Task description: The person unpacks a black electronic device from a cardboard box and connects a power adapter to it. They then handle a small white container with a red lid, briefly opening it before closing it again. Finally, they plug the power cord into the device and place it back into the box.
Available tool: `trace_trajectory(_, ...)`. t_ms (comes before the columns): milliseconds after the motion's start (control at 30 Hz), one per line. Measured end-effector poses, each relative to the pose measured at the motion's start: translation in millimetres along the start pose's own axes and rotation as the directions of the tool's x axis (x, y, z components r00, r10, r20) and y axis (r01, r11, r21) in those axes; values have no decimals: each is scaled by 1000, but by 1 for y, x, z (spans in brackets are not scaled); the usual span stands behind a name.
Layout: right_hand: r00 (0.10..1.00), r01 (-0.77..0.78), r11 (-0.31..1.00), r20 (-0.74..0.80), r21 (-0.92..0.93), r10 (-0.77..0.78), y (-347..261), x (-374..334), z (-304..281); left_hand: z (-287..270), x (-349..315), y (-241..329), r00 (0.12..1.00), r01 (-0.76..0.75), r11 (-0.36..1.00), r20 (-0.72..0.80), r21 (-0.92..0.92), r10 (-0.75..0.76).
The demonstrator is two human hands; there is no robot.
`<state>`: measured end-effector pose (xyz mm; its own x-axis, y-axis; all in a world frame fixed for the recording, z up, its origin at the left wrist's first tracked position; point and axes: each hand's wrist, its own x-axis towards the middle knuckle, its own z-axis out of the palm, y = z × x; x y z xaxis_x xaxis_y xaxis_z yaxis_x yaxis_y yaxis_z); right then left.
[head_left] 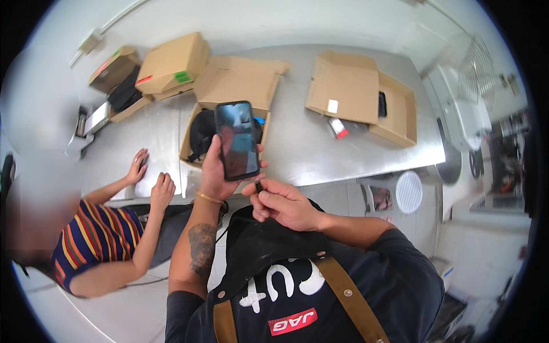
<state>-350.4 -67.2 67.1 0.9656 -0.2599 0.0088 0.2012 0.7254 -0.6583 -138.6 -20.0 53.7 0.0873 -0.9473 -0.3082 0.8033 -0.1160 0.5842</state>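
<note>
My left hand [214, 171] is wrapped round a black smartphone [237, 140], its screen turned up with reflections on it. Close by the phone's lower edge, my right hand [286, 206] pinches a small dark piece [258, 186] between thumb and fingers. That piece looks like a cable plug, but most of it is hidden by the fingers, and I cannot tell whether it touches the phone. Behind the phone, an open cardboard box [237, 80] holds a black item [201, 134], possibly a bag, and something blue [260, 120].
Cardboard boxes [171, 60] stand at the back left of the metal table [286, 154]. Another open box [343, 83] lies at right, beside a small red-and-white packet [338, 128]. A person in a striped shirt [103, 237] sits at left, hands at the table. A white stool [409, 191] stands right.
</note>
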Motion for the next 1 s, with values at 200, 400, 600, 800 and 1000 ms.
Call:
trace_trajectory(200,994,94,978,-39,-188,-103,6,-16,9,-7,100,-45,927,375,904,-48,207,-373)
trace_trajectory(400,946,118,974,-275,-195,-170,46,-19,29,-34,144,-94,886,464,801,-201,379,-418)
trace_trajectory(600,842,237,942,-433,-238,-322,90,-14,54,-13,137,-103,903,397,691,-394,604,-174)
trace_trajectory(800,817,199,947,-490,-253,-303,101,-14,56,-42,137,-98,957,263,644,-280,718,-79)
trace_trajectory(1000,876,163,963,-418,-213,-241,92,-10,44,-57,130,-106,986,130,671,-169,730,-6)
